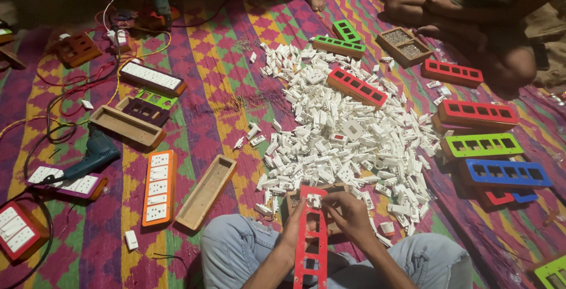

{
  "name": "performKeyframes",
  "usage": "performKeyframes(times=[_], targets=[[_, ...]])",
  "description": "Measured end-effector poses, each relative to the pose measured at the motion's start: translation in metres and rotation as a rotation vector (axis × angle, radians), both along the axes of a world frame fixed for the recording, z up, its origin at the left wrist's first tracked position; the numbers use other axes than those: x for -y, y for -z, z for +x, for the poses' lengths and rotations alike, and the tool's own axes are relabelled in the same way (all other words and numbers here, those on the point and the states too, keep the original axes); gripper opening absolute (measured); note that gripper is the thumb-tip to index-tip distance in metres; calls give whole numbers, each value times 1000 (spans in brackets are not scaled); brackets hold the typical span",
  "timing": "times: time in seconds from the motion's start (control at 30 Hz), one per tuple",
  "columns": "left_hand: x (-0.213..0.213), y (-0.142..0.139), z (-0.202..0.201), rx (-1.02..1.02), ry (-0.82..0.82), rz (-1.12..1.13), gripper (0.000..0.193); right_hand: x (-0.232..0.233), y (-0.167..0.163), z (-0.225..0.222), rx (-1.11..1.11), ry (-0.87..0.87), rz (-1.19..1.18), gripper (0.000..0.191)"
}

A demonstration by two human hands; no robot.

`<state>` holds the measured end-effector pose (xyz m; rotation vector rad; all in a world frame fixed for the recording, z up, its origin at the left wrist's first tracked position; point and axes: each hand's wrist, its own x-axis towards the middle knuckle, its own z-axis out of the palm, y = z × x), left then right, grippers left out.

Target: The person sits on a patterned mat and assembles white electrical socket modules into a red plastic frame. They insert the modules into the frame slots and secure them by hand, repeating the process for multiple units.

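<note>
A long flat red plastic faceplate (311, 239) with rectangular cut-outs stands lengthwise over the denim lap at 6 o'clock. The left hand (293, 230) clasps its left edge, fingers curled. The right hand (348, 215) pinches 1 small white plastic socket module (313, 200) into the top opening. At 12 o'clock spreads a heap of glossy white modules (336, 130) on the woven zigzag mat (218, 76).

A: What do we see below us?

B: Our left hand (293, 230) steadies a red slotted faceplate (311, 245) over our lap; our right hand (348, 213) presses a white socket module (313, 200) at its top.

A: And beyond?

B: A heap of white modules (342, 135) on the striped mat (206, 88), coloured faceplates to the right, a blue drill (91, 156) on the left.
</note>
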<state>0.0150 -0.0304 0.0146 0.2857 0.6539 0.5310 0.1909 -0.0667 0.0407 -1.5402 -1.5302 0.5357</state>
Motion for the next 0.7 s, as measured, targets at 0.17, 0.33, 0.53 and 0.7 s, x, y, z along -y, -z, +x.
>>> performKeyframes(times=[0.17, 0.33, 0.53, 0.7], targets=[[0, 4, -1, -5, -4, 8, 65, 1, 0, 2, -17, -27, 35, 22], [-1, 8, -2, 29, 28, -48, 66, 0, 3, 3, 18, -8, 30, 21], [0, 12, 0, 2, 22, 12, 66, -2, 9, 2, -258, -19, -60, 13], [-1, 16, 4, 110, -36, 40, 65, -2, 16, 1, -177, 13, 11, 10]])
